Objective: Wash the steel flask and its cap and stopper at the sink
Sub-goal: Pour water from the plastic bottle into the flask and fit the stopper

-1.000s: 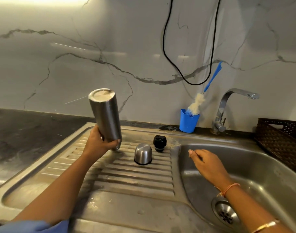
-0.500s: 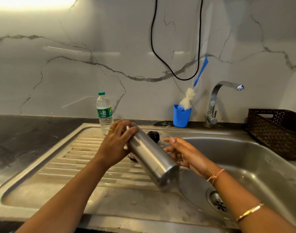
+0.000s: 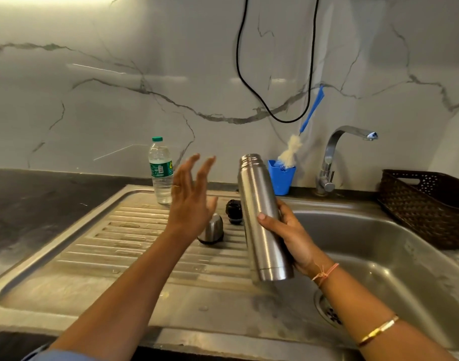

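**Sink station: our holdings at this moment**

1. Steel flask [image 3: 255, 199]: near upright, its top leaning a little left, threaded mouth uppermost and uncovered. We log it in the air over the line where the ribbed draining board [image 3: 113, 243] meets the sink basin [image 3: 379, 246].
2. Right grip [image 3: 288, 235]: a bare hand wrapped round the flask's lower half, thumb across the front, fingers behind. An orange thread and a gold bangle [image 3: 377, 332] sit on that arm.
3. Left grip [image 3: 189, 204]: a bare hand with fingers straight and spread, raised above the draining board, holding nothing and apart from the flask. A ring shows on one finger.
4. Steel cap [image 3: 214, 227]: dome up on the draining board, partly hidden behind the left grip.
5. Black stopper [image 3: 233, 208]: on the board just behind the cap, beside the flask.
6. Plastic water bottle [image 3: 160, 173]: upright at the board's far edge, green lid on.
7. Blue cup [image 3: 282, 178]: against the marble wall, holding a blue-handled brush [image 3: 291, 149].
8. Tap [image 3: 332, 152]: spout turned right over the basin.
9. Brown woven basket [image 3: 426, 209]: on the surface right of the basin.
10. Black cable [image 3: 249, 82]: looping down the wall.
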The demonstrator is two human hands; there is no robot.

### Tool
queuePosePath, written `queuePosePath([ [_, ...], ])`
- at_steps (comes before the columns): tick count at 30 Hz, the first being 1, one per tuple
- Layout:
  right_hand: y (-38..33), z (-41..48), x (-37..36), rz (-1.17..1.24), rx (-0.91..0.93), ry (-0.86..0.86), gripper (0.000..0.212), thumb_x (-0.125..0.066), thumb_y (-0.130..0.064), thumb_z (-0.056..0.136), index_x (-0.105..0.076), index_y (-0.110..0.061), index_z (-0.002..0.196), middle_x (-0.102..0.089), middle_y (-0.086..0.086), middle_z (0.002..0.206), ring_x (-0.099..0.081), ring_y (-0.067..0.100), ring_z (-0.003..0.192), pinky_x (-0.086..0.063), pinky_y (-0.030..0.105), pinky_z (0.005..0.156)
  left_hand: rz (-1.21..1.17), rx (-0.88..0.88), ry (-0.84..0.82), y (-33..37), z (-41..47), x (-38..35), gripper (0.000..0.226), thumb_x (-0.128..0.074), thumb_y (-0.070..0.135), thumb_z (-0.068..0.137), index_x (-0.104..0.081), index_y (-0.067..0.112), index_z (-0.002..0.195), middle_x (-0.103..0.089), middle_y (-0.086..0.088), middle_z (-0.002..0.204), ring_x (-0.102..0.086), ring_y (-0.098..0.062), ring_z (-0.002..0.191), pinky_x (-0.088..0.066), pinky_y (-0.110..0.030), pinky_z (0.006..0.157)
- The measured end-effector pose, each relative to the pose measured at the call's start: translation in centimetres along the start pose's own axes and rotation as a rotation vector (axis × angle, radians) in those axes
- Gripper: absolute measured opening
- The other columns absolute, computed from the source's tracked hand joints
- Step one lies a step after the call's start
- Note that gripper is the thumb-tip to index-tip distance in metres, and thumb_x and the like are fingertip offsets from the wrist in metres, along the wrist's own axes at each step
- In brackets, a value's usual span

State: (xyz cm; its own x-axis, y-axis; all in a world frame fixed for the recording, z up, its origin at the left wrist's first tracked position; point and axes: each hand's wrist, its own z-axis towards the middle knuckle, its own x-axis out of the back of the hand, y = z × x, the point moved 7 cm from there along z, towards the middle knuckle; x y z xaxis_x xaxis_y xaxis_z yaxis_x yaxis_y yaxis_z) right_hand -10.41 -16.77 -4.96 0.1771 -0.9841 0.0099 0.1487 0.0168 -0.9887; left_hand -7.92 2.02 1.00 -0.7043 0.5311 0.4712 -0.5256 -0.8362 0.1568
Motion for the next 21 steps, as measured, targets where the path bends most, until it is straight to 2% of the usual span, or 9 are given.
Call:
queuePosePath([
  [2,-0.2,0.1,0.2,-0.042,0.082,0.117,0.083,-0.078,-0.038,0.069,-0.033,-0.031,0.139,-0.056,0.002,0.127,-0.061,0.017,0.105,-0.052,0.032,0.086,0.032,0.12,-0.034,-2.6,-0.4,0.5,0.082,-0.078,0.015,0.072,-0.033,0.025,0.14,-0.019,-0.01,0.145,-0.017,-0.029,0.134,-0.031,-0.048,0.109],
  [4,-0.7,0.3,0.0,-0.056,0.14,0.2,0.077,-0.072,-0.025,0.08,-0.029,-0.029,0.143,-0.053,0.0,0.129,-0.058,0.012,0.106,-0.05,0.029,0.086,-0.008,0.274,-0.104,-5.6,-1.2,0.5,0.058,-0.073,0.017,0.079,-0.05,0.019,0.131,-0.032,-0.015,0.143,-0.025,-0.032,0.133,-0.031,-0.047,0.109],
  [7,-0.9,0.6,-1.3,-0.078,0.206,0.259,0.083,-0.072,-0.018,0.08,-0.022,-0.029,0.146,-0.05,-0.004,0.128,-0.056,0.013,0.11,-0.049,0.032,0.092,0.002,0.415,-0.148,-9.7,-2.6,0.6,0.035,-0.069,0.017,0.083,-0.062,0.014,0.118,-0.044,-0.016,0.136,-0.038,-0.035,0.127,-0.036,-0.046,0.104],
  [10,-0.6,0.8,-3.2,-0.151,0.279,0.291,0.091,-0.077,-0.018,0.076,-0.019,-0.032,0.145,-0.044,-0.004,0.137,-0.051,0.014,0.12,-0.045,0.036,0.101,0.045,0.513,-0.156,-12.6,-3.6,0.8,0.027,-0.066,0.018,0.085,-0.064,0.015,0.112,-0.048,-0.013,0.132,-0.043,-0.033,0.122,-0.037,-0.045,0.102],
  [13,-0.2,1.1,-4.4,-0.236,0.33,0.357,0.096,-0.079,-0.033,0.067,-0.02,-0.034,0.143,-0.039,-0.005,0.14,-0.045,0.014,0.126,-0.04,0.042,0.107,0.052,0.589,-0.134,-14.5,-4.3,1.2,0.025,-0.064,0.018,0.087,-0.064,0.015,0.112,-0.047,-0.012,0.133,-0.042,-0.032,0.122,-0.037,-0.044,0.1],
  [18,0.0,1.4,-5.3,-0.308,0.347,0.417,0.094,-0.08,-0.026,0.072,-0.02,-0.028,0.144,-0.035,-0.006,0.133,-0.043,0.012,0.121,-0.04,0.041,0.107,0.061,0.646,-0.12,-16.5,-4.8,1.8,0.023,-0.061,0.018,0.089,-0.064,0.013,0.111,-0.047,-0.014,0.134,-0.042,-0.034,0.123,-0.039,-0.047,0.099],
  [21,0.2,1.6,-5.0,-0.304,0.333,0.422,0.095,-0.079,-0.034,0.069,-0.02,-0.031,0.143,-0.035,-0.003,0.136,-0.044,0.014,0.122,-0.042,0.044,0.105,0.052,0.688,-0.12,-17.6,-5.1,1.8,0.022,-0.06,0.019,0.09,-0.064,0.013,0.111,-0.046,-0.014,0.134,-0.041,-0.035,0.123,-0.038,-0.047,0.099],
])
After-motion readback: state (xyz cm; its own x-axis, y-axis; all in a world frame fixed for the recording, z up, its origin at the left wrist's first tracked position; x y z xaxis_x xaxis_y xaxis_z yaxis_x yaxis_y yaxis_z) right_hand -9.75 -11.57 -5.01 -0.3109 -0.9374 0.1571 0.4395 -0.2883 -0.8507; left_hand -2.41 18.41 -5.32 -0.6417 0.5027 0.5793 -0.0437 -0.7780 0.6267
